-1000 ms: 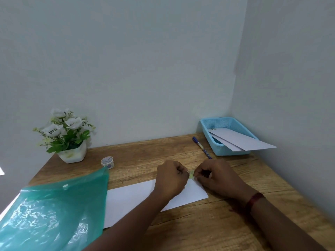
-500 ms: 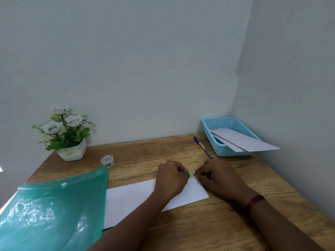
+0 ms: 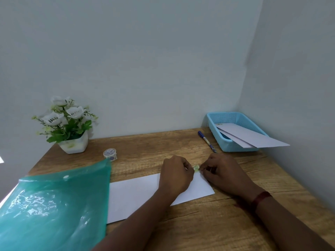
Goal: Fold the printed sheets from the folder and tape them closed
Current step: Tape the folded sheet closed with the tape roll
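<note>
1. The folded sheet (image 3: 137, 194) lies flat on the surface (image 3: 208, 223), directly under both hands. Its long axis runs left to right, and the right end slants a little away from the person. Its left end meets the edge of the green folder (image 3: 54, 211); I cannot tell whether it runs beneath.
2. The left hand (image 3: 176, 175) rests over the sheet's right part with its fingers curled, pinching one end of a small piece of tape (image 3: 196, 168). The right hand (image 3: 223, 171) sits at the sheet's far right corner and pinches the other end.
3. The tape is stretched between the two sets of fingertips, right at the sheet's far long edge. Both hands are equally near, so the coming move looks like a short press downward across that edge, not a reach.
4. The tape roll (image 3: 110, 154) stands beyond the left hand and off to its left. The pen (image 3: 206, 141) lies just beyond the right hand. Farther out on that side, the blue basket (image 3: 233, 147) holds finished folded sheets (image 3: 253, 139) that overhang its near rim.
5. No writing can be read. The sheet's upper face shows plain white, and the markings on the tape roll, the pen and the piece of tape are too small to make out.
</note>
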Tool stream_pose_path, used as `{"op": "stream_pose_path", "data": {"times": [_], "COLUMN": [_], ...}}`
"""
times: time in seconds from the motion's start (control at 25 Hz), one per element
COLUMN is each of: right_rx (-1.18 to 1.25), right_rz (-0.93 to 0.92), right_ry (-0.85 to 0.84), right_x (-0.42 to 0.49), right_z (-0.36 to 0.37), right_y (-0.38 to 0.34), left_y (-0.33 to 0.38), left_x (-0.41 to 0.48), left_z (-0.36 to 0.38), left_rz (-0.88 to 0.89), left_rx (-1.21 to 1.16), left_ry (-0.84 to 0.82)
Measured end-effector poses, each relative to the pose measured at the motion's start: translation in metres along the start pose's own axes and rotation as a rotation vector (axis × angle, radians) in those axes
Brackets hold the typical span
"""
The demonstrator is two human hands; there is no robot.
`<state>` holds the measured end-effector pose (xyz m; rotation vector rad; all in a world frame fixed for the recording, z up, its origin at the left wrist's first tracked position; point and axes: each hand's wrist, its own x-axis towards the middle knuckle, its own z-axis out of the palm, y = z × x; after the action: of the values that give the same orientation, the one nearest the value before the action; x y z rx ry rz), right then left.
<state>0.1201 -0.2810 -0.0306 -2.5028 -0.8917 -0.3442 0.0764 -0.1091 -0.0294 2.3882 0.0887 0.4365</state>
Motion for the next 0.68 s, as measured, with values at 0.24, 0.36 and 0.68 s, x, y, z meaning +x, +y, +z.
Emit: {"op": "stream_pose_path", "data": {"times": [0.24, 0.36, 0.68], "right_rx": [-0.007, -0.017, -0.022], "right_rz": [-0.018, -0.022, -0.014], "right_ry": [-0.032, -0.028, -0.046], "right_x": [0.0014, 0.0010, 0.0004], "right_z": [0.0012, 0.0021, 0.0007], "right_y": [0.0034, 0.0039, 0.0018], "left_y": [0.0012, 0.0018, 0.0031], "left_x": [0.0012, 0.0021, 0.0013], "left_z": [-0.0002, -0.0005, -0.0006], "left_rz": [-0.017, -0.028, -0.045], "left_rx": [-0.010, -0.019, -0.017], "left_ry": [-0.010, -0.008, -0.011]}}
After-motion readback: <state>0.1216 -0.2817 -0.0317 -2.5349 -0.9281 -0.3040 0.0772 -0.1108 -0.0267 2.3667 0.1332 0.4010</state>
